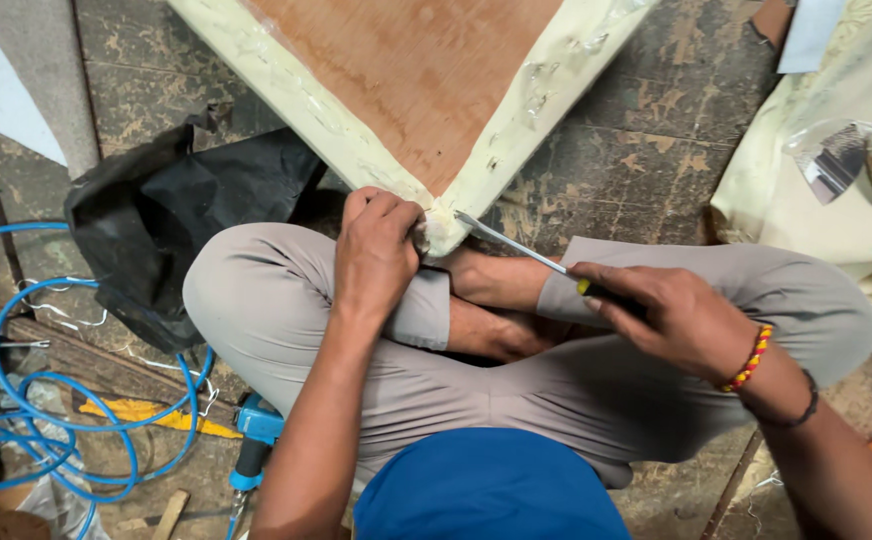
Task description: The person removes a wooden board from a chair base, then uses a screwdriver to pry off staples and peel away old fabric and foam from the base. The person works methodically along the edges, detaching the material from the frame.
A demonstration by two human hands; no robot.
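Worn, scuffed floorboards (646, 150) lay under a seated person with crossed legs. Most of the padded board (426, 80), plywood wrapped in cream foam, ran out of frame; its near corner sat at the knees. The left hand (378, 250) was closed over that corner, hiding it. The right hand (671, 315) gripped a screwdriver (516, 248), handle mostly covered, its metal tip touching the corner. Blue hose (26, 400) coiled beside black plastic (166, 210).

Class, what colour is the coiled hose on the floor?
Bright blue; the hose shows in the head view.
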